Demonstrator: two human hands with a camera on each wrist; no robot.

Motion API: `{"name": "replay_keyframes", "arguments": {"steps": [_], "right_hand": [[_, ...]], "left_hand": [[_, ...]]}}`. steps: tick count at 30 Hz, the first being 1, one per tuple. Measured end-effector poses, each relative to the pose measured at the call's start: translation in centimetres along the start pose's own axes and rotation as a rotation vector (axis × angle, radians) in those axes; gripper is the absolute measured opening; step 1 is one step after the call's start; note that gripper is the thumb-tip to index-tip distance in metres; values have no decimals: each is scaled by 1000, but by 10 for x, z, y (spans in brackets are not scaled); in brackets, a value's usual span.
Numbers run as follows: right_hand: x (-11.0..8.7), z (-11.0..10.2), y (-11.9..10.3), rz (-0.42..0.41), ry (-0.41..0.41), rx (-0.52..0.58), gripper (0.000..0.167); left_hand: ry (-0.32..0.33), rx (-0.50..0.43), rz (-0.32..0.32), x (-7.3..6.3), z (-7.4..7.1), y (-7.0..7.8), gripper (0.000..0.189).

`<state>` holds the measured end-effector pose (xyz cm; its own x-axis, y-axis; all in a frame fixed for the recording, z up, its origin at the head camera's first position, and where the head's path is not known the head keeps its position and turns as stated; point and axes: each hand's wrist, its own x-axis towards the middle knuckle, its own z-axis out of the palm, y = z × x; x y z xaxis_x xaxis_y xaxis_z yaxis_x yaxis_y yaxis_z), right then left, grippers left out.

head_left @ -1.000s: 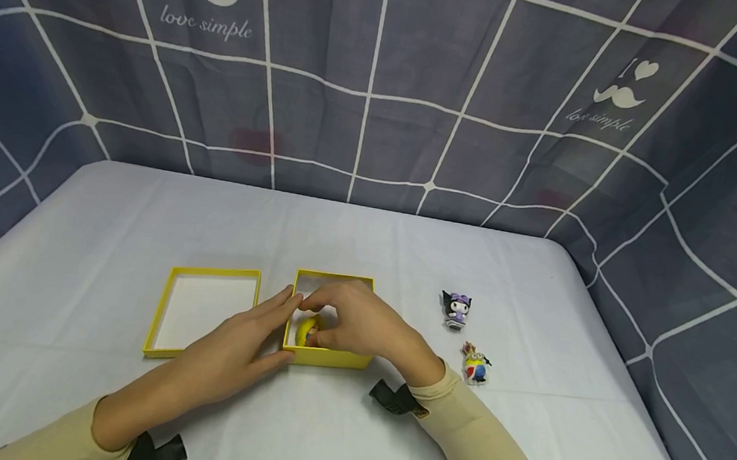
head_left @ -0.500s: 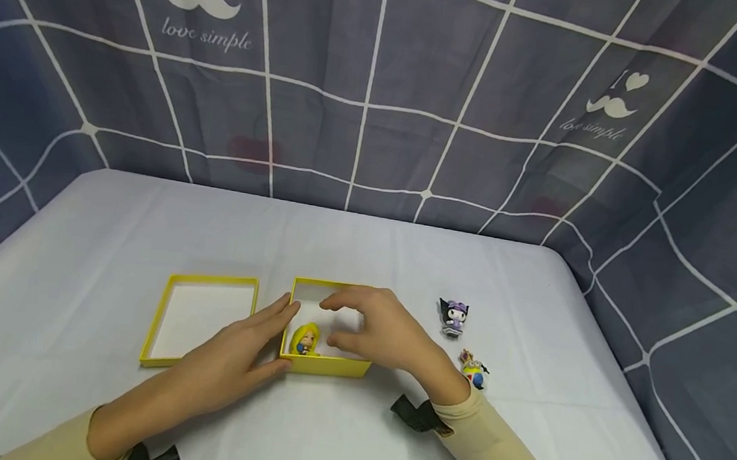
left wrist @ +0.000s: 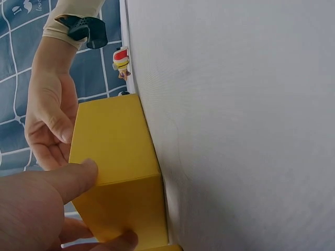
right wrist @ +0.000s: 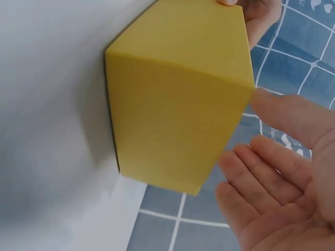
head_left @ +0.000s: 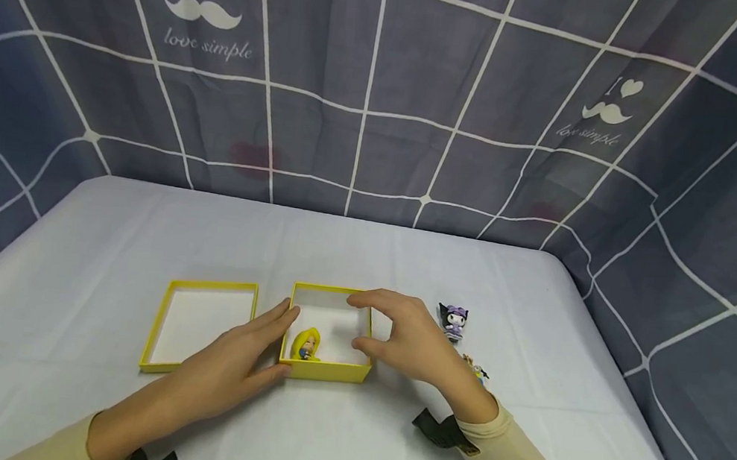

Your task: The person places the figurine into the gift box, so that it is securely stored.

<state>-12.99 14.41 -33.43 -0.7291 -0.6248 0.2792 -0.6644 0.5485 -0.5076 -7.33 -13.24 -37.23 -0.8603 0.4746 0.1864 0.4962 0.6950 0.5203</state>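
Note:
A yellow box (head_left: pixel 329 372) with a white inside stands open on the table. In its near left corner is a small figurine with long yellow hair (head_left: pixel 306 344). My left hand (head_left: pixel 229 365) rests against the box's left side, fingers straight and thumb at the near corner; the left wrist view shows the thumb touching the yellow wall. My right hand (head_left: pixel 407 337) is at the box's right edge, thumb and fingers spread apart, holding nothing. The right wrist view shows this hand (right wrist: pixel 282 183) palm-side with loose fingers beside the box.
A shallow yellow-rimmed lid (head_left: pixel 200 321), white inside, lies left of the box. To the right stands a black-and-purple figurine (head_left: pixel 453 321). A Minion figurine (head_left: pixel 479 371) is partly hidden behind my right forearm. A grey grid-patterned curtain (head_left: pixel 311 134) hangs behind the table.
My right hand has let go of the yellow-haired figurine, leaving it in the box, and moved right to the box's edge. My left hand stays against the box.

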Motion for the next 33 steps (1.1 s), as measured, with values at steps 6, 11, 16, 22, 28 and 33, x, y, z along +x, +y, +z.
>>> {"name": "replay_keyframes", "arguments": {"steps": [6, 11, 16, 22, 28, 33], "right_hand": [[-12, -12, 6, 64, 55, -10, 53], [-24, -27, 15, 131, 105, 0, 56], [-35, -40, 27, 156, 154, -30, 59], [-48, -50, 41, 211, 173, -57, 62], [-61, -55, 54, 257, 186, -63, 61], [-68, -58, 65, 298, 174, -59, 64]], "left_hand": [[7, 3, 0, -1, 1, 0, 80], [8, 1, 2, -1, 2, 0, 80], [-4, -4, -10, -2, 2, 1, 80], [-11, -11, -11, -2, 1, 2, 79], [-11, -16, -16, -2, 1, 1, 79], [-2, -11, -15, -2, 2, 1, 79]]}}
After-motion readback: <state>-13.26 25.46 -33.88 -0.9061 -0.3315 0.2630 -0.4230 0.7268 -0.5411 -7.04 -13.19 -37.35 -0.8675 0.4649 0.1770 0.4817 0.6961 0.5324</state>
